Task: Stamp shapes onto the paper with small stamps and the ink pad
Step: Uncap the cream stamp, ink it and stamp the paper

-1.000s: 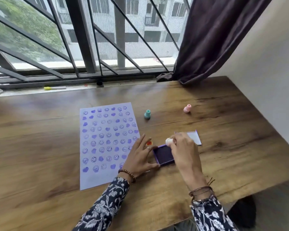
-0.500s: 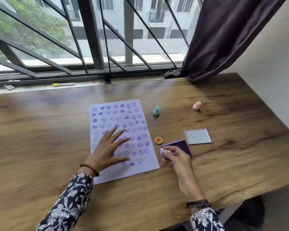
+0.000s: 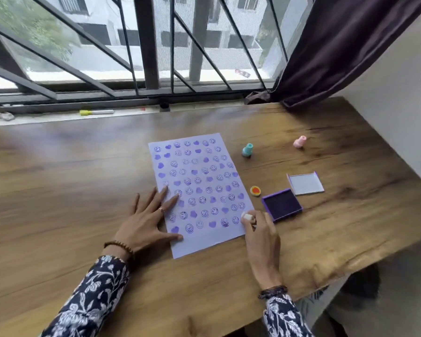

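Observation:
A white sheet of paper [image 3: 204,242] lies on the wooden desk, covered with purple smiley and heart prints. My left hand [image 3: 146,221] rests flat on its lower left part, fingers spread. My right hand [image 3: 259,229] holds a small white stamp [image 3: 248,217] at the paper's lower right edge, tip pointing down-left. The open purple ink pad [image 3: 282,205] sits just right of that hand. Its lid [image 3: 306,184] lies behind it. A teal stamp [image 3: 247,150], a pink stamp [image 3: 300,142] and a yellow-orange stamp [image 3: 255,191] stand loose on the desk.
The wooden desk [image 3: 58,190] runs to a barred window at the back. A yellow-capped marker [image 3: 96,112] lies on the sill. A dark curtain [image 3: 338,52] hangs at the back right beside a white wall. The desk's front right edge is near my right wrist.
My left hand has moved from beside the ink pad onto the paper and lies flat. My right hand has carried the white stamp off the ink pad to the paper's lower right edge.

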{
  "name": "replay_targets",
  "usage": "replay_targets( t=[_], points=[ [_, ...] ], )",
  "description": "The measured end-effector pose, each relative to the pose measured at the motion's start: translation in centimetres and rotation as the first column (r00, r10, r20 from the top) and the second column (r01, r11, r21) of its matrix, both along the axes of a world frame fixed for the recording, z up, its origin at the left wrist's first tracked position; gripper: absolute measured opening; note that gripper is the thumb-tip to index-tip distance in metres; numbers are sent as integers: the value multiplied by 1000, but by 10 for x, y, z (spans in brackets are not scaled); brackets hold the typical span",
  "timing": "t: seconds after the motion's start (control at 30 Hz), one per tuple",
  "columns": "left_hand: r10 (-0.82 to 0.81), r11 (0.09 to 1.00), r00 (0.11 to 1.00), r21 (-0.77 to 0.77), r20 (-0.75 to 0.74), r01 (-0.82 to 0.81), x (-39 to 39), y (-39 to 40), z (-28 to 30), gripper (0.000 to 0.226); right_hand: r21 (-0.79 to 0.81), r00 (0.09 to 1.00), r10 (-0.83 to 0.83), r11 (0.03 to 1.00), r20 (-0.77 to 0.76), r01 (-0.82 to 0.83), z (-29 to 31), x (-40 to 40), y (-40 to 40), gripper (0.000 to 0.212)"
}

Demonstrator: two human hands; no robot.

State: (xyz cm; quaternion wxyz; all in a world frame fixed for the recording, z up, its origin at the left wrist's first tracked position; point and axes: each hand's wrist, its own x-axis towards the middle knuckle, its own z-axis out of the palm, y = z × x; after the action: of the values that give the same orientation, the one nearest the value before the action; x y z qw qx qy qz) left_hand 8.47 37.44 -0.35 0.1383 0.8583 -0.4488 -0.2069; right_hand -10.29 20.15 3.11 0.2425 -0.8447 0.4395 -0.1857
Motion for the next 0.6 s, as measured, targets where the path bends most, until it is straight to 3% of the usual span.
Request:
replay_targets(
  t=[0.17,0.43,0.6],
  points=[
    [-1,1000,1000,-13,4,1,-1,0,0,105,-24,998,-61,998,-31,60,3,11,0,6],
    [2,1000,1000,-25,19,-1,1,0,-4,101,-104,952,72,989,-298,-107,10,25,-14,14],
    [0,1000,1000,-27,9,0,1,1,-2,102,-12,918,165,983,-360,-182,17,26,-26,14]
  ],
)
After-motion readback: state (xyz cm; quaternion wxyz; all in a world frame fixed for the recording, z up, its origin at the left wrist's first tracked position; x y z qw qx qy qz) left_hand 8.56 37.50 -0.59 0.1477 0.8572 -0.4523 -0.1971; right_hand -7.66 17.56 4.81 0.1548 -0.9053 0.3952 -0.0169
